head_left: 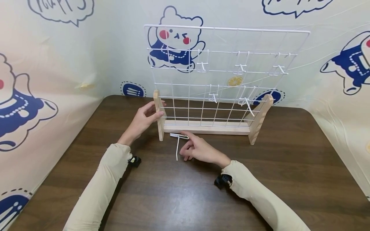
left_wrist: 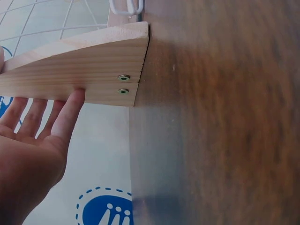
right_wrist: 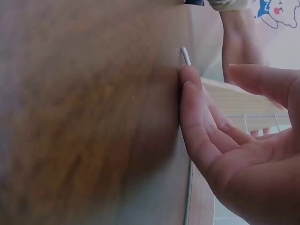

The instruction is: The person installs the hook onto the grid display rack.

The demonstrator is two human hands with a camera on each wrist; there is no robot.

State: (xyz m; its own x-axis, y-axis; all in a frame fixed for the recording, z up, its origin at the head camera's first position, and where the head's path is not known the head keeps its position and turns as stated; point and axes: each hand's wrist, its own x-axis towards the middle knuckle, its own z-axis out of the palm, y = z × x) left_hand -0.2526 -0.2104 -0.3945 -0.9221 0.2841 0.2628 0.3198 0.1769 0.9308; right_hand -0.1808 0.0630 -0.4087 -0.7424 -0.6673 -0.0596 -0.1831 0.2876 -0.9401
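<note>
Setting: dark wood-grain table [head_left: 185,199] boxed in by cartoon-bear printed sheets [head_left: 57,64] at the back and both sides.
Rack: white wire grid panel [head_left: 219,73] standing upright in a pale wooden base [head_left: 206,127], towards the table's far edge; several white hooks [head_left: 241,67] already hang on the grid.
Loose hook: one white wire hook [head_left: 177,142] lying flat on the table just in front of the base's left end, long leg pointing at the near edge.
Left hand: left hand [head_left: 143,120] with straight fingers laid against the left wooden upright [head_left: 158,112]; wrist view shows the fingertips [left_wrist: 75,101] touching the wood, nothing gripped.
Right hand: right hand [head_left: 199,149] loosely spread, fingertips [right_wrist: 187,77] on the hook's bent end, pressing rather than pinching.
Handling (judgement): thin stiff wire, very light, coated and likely slippery; flat on the table it is hard to lift. Best pinched at the bend, thumb against forefinger.
Rack handling (judgement): light, tippy; steady it by the upright.
</note>
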